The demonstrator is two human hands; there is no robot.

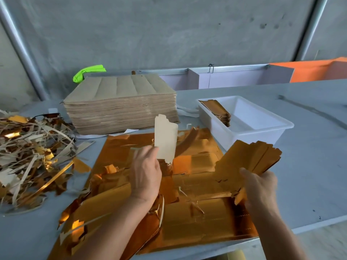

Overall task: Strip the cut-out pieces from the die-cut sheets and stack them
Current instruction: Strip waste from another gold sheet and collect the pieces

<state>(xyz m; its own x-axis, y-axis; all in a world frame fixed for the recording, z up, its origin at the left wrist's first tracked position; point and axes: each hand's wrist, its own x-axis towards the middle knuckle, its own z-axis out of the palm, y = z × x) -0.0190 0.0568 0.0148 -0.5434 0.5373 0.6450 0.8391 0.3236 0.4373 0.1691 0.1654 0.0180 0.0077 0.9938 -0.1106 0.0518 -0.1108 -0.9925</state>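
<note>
Our two bare arms and hands

We see our left hand (145, 173) and right hand (261, 186) with no gloves, rings or watch. Both forearms are bare as far as the lower edge; we wear no sleeve there. The nails are short.

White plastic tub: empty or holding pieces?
Partly filled: the white plastic tub holds one stack of gold cut-out pieces at its left end; the rest is bare.

Open table to the right, clutter to the left

Bare table (309, 166) lies right of the white tub (262, 134); the scrap heap (32, 156) and tall sheet stack (122, 109) block the left, perhaps with a gap between.
</note>
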